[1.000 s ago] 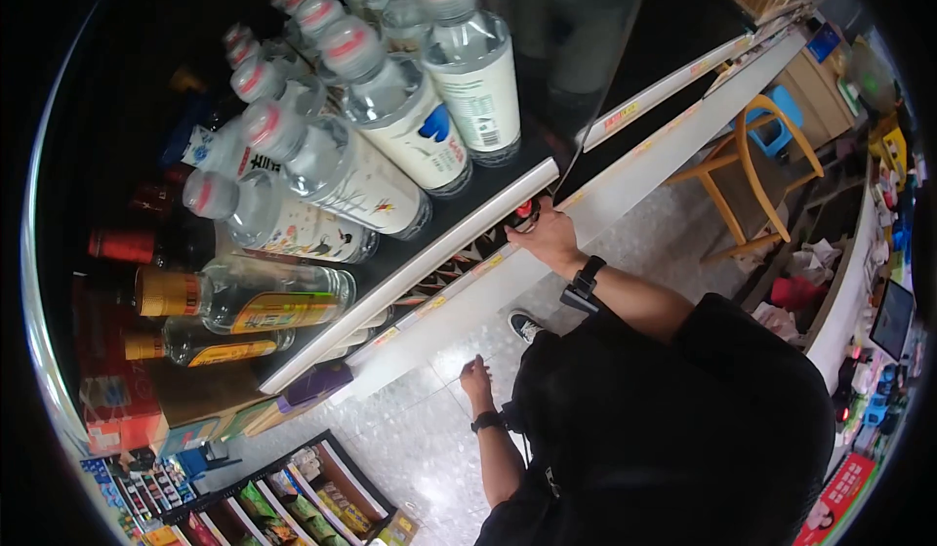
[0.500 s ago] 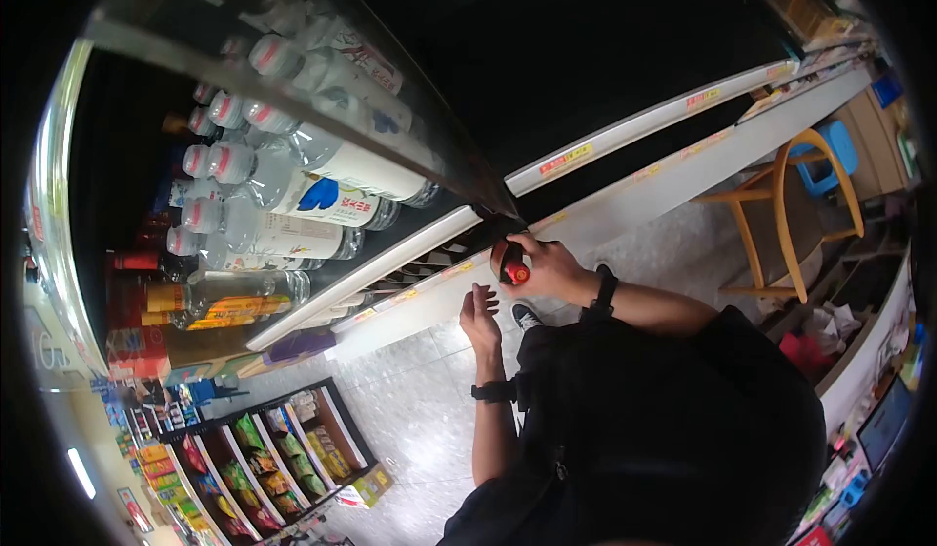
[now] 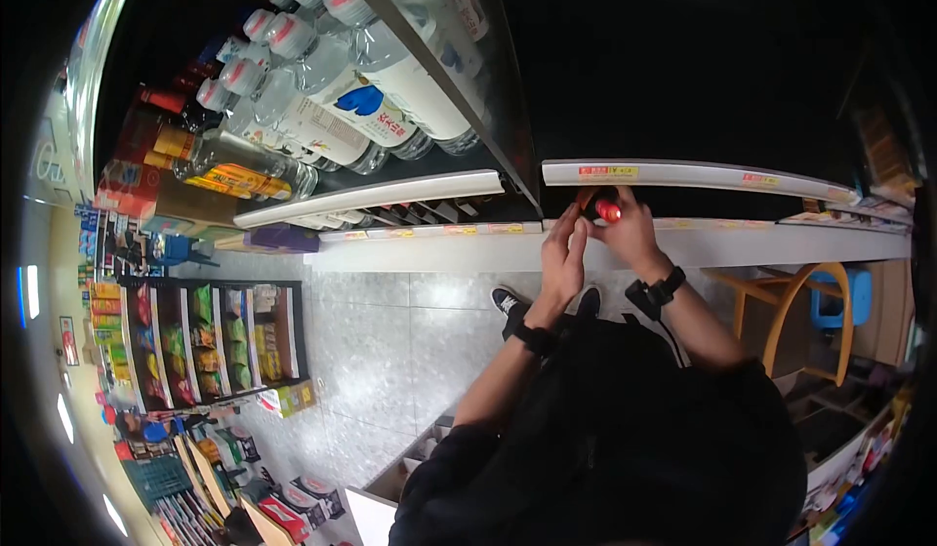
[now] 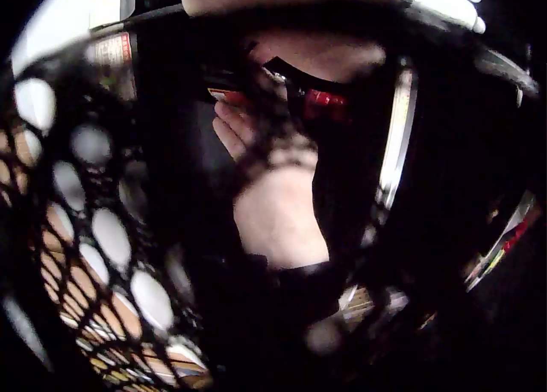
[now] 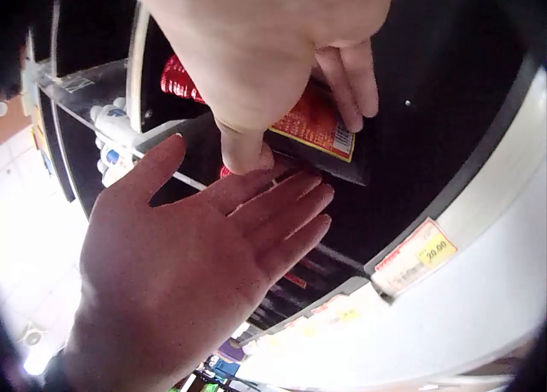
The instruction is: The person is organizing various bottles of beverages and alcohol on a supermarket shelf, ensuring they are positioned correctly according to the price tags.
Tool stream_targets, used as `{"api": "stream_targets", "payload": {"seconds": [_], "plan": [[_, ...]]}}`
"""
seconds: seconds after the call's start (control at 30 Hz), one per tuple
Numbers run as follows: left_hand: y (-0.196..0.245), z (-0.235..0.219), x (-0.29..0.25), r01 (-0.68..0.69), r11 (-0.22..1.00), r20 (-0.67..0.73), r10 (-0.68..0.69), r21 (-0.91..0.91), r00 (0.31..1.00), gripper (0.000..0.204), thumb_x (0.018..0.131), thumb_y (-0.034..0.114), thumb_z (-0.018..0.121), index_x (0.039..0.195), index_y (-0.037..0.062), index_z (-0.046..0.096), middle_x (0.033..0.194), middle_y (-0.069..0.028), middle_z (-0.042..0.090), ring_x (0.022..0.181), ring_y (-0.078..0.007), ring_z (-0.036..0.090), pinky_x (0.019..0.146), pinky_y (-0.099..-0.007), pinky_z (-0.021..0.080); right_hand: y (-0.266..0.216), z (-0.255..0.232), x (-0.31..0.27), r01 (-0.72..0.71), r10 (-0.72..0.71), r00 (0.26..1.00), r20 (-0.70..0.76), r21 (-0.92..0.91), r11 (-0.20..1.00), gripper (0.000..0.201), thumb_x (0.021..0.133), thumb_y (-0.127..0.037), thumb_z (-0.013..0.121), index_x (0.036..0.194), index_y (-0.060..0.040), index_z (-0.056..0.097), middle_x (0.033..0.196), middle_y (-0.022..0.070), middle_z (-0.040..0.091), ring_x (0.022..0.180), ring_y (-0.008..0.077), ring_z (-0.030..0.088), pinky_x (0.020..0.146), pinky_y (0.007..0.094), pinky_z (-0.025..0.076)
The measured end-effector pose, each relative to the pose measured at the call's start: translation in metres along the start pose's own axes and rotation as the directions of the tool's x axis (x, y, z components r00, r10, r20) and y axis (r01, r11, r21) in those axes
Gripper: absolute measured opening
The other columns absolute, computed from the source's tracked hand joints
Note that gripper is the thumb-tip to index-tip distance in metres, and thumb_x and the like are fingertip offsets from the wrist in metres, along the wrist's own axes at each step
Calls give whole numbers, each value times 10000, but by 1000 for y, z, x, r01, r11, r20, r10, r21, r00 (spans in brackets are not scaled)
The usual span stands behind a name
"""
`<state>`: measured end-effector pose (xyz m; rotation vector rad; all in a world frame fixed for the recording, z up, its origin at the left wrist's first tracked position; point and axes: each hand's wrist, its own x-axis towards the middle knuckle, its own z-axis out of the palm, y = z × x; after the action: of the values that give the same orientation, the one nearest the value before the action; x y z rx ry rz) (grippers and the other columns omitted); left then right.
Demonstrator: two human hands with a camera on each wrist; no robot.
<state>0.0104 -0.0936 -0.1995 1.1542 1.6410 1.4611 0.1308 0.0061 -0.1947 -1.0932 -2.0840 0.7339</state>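
My right hand (image 3: 630, 234) grips a dark bottle with a red cap (image 3: 607, 211), right at the front of the lower shelf. In the right wrist view, my thumb and fingers curl round the bottle, and its red-orange label (image 5: 312, 131) with a yellow border shows between them. My left hand (image 5: 188, 247) lies palm up with straight fingers, their tips close under the bottle. From the left wrist side, dark netting blurs much of the view. Past it appear the right hand (image 4: 278, 196) and a bit of the red cap (image 4: 327, 103).
Clear bottles with white caps (image 3: 342, 107) stand on the upper left shelf behind a glass divider (image 3: 429, 63). A white shelf edge (image 3: 683, 174) with price tags runs just above the hands. A wooden chair (image 3: 805, 302) stands at right, a snack rack (image 3: 210, 341) at left.
The right hand has drawn the bottle out from the lower shelf, then brought it further right along the shelf front. My left hand has risen from low down to beside it. The head view has turned.
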Motion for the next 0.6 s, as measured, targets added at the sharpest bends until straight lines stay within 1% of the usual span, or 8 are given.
{"api": "stream_targets", "payload": {"seconds": [0.07,0.1,0.13,0.23,0.3,0.47,0.53,0.6], "plan": [[-2,2,9,24,999,-30,-25,-26,999,547,1015,362,455,1339,-74,526,1340,-294,549,1288,-395,509,1083,-396,379,2,6,10,104,-104,994,-25,-4,995,622,692,-413,853,1151,-57,629,908,160,716,830,367,697,719,414,588],[-3,1,14,44,998,-50,-47,-48,998,553,1019,369,448,1338,-77,525,1336,-295,551,1283,-394,513,1077,-393,385,-2,8,18,24,-22,999,48,-53,998,566,697,-425,849,1085,-50,677,968,159,715,883,383,684,794,434,567],[-5,1,17,44,998,-53,-46,-45,998,553,1019,369,448,1338,-77,525,1336,-295,551,1283,-394,513,1077,-393,385,0,10,22,27,-24,999,49,-50,998,566,697,-425,849,1085,-50,677,968,159,715,883,383,684,794,434,567],[-17,8,25,130,987,-102,-140,-98,985,582,1019,399,459,1339,-83,521,1322,-295,563,1270,-374,531,1056,-378,399,-1,12,33,-107,94,981,170,68,992,547,705,-261,867,1158,-44,649,1057,151,702,1016,339,670,863,397,536],[-28,10,33,179,977,-88,-189,-116,978,598,1017,413,463,1336,-90,522,1306,-291,577,1256,-357,545,1049,-371,403,-6,9,40,-172,176,950,259,-38,984,523,725,-235,858,1168,-53,648,1102,140,694,1044,292,662,884,374,521],[-60,6,50,270,934,13,-275,-234,961,644,1015,451,469,1325,-110,524,1248,-274,623,1199,-298,586,1024,-344,415,5,23,45,-270,251,924,289,27,962,529,744,-267,848,1191,-70,645,1112,137,687,1028,278,659,876,374,516],[-66,3,55,287,907,14,-297,-307,955,664,1013,471,469,1325,-113,524,1215,-260,641,1163,-273,598,1009,-331,422,6,28,50,-218,210,926,314,-10,976,546,750,-308,840,1200,-72,642,1113,134,688,1019,271,659,871,368,518],[-72,2,54,291,898,29,-299,-329,954,682,1010,481,469,1339,-115,509,1227,-263,633,1166,-268,590,1005,-327,424,8,32,53,-292,272,893,359,2,957,564,752,-338,833,1211,-76,637,1123,129,689,1014,268,661,861,364,522]]}}
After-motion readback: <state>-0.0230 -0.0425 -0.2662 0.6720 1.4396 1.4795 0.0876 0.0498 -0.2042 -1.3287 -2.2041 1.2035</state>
